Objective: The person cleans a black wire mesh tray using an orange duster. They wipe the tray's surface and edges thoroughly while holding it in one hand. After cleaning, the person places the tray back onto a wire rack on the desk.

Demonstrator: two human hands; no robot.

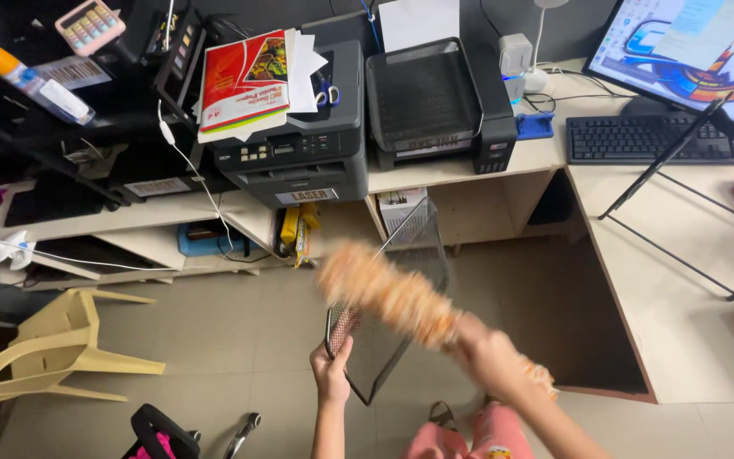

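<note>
Above floor | left hand (331, 374) grip clamped on mesh basket (384, 340) rim | right hand (486, 353) grip clamped on blurred orange duster (384, 293)

Red paper ream (244, 81) atop printer, colourful monitor (694, 51)

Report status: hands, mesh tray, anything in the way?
Left hand grips black mesh tray. Right hand holds orange duster, blurred, across tray. Nothing else in the way.
</note>
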